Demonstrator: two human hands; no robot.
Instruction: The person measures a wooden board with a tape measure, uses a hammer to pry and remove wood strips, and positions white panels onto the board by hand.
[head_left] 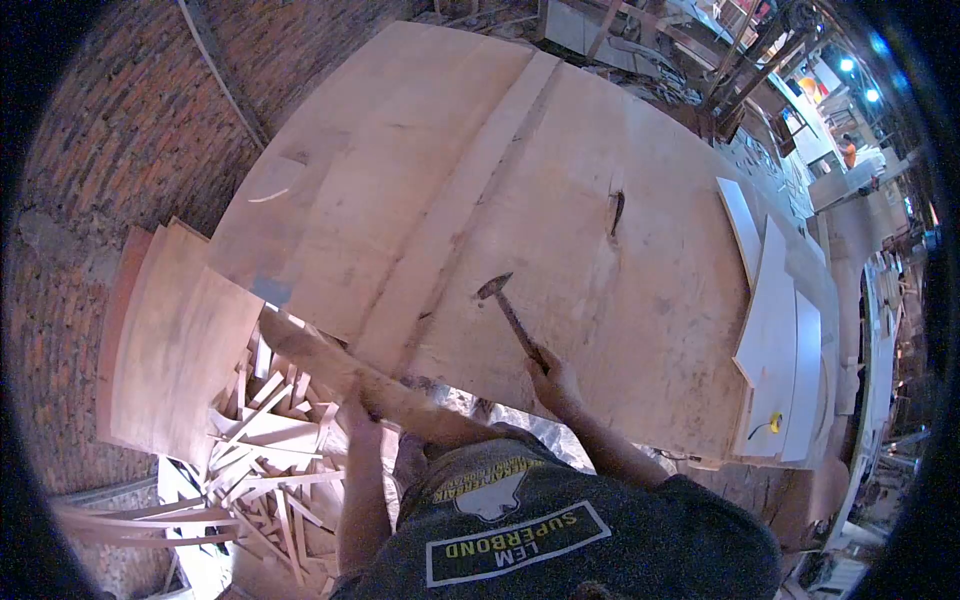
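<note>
My right hand is closed round the handle of a hammer, whose dark head rests on or just above the big plywood table top; I cannot tell which. At the table's near edge my left hand grips a long wooden board. This board slants from the near left edge of the table down to the front of my dark shirt. Part of my left hand's fingers is hidden by the board.
Several white panels lie on the table's right side, with a yellow tape measure on them. Loose wood strips are heaped at lower left, beside leaning plywood sheets. A brick wall stands left. A person in orange is far off.
</note>
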